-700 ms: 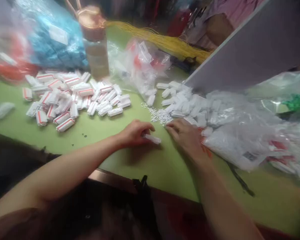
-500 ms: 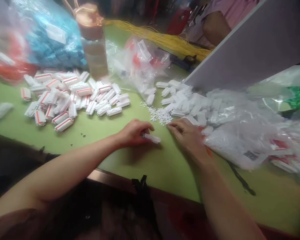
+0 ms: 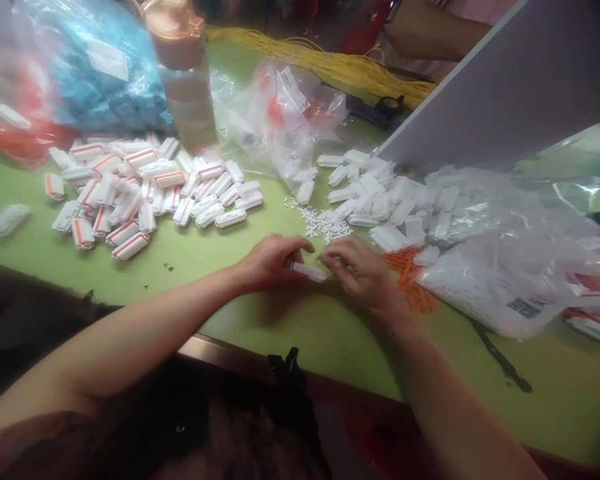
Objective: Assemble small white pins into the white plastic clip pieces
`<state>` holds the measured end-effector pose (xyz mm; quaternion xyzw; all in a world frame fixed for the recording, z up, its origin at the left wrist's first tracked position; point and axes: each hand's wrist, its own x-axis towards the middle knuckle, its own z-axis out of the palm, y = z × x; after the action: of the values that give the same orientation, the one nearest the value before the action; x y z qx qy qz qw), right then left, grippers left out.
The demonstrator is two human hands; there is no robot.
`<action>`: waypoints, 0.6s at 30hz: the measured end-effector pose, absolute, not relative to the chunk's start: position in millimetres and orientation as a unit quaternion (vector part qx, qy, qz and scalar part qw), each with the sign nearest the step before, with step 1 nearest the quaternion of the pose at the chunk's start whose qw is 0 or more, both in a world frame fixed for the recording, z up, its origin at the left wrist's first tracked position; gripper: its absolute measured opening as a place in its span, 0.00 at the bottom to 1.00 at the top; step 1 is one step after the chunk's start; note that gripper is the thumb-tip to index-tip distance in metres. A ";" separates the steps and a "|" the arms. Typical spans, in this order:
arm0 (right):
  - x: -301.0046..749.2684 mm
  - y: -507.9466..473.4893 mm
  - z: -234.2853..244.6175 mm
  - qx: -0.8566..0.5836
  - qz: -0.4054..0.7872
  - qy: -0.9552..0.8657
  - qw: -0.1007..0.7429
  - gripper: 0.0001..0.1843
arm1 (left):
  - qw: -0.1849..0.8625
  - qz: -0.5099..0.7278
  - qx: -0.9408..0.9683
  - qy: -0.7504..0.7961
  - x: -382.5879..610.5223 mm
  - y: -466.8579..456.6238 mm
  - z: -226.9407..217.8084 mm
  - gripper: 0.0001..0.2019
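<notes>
I see two bare hands, left (image 3: 275,263) and right (image 3: 360,273), both with uncovered fingers. The left forearm (image 3: 155,340) is bare too, slim at the wrist and broadening toward the elbow, where a dark reddish-brown sleeve (image 3: 43,433) begins. Its hem curves across the arm, and I make out its cloth only as a soft blur. The right forearm (image 3: 450,380) is bare down to the bottom edge of my view.

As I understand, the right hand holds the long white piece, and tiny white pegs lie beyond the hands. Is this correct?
Not quite: the head view shows the left hand holding the long white piece. The tiny white pegs lie where you say.
</notes>
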<state>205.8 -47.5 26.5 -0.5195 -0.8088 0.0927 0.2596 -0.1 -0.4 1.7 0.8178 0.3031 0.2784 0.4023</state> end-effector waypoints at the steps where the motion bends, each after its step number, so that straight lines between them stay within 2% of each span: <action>1: 202.9 -49.6 28.3 -0.509 0.091 -0.817 0.254 0.15 | 0.406 0.278 0.816 0.305 0.0 -0.7 2.3 0.20; 8: 192.6 -55.6 29.3 -0.482 0.022 -0.843 0.238 0.12 | 0.432 0.274 0.799 0.316 2.2 -1.7 3.8 0.21; 15: 182.0 -61.2 37.3 -0.452 -0.151 -0.858 0.190 0.10 | 0.432 0.281 0.799 0.310 1.8 -1.7 1.7 0.19; 18: 179.8 -63.8 43.2 -0.433 -0.182 -0.867 0.167 0.10 | 0.419 0.284 0.803 0.314 1.3 -2.4 2.5 0.18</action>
<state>179.8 -63.8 43.2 -0.4333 -0.8667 -0.1821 0.1669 1.3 -2.4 2.5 0.8032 0.3140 0.2837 0.4194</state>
